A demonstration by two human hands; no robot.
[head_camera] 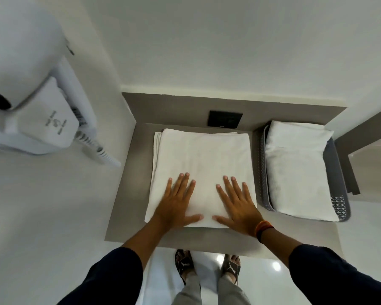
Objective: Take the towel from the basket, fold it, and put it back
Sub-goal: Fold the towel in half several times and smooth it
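Note:
A white towel [201, 155] lies folded into a flat rectangle on the grey shelf [130, 194]. My left hand [177, 203] rests palm down on its near left part, fingers spread. My right hand [238, 205] lies flat on the near right part, fingers apart too, with a thread band at the wrist. Neither hand grips the cloth. To the right stands the grey perforated basket [261, 172], apart from the towel, holding another folded white towel [299, 170].
A white wall-mounted hair dryer [31, 102] with a coiled cord hangs at the left. A black socket plate [225, 119] sits on the shelf's back wall. White walls close in the shelf; my sandalled feet stand on the tiled floor below.

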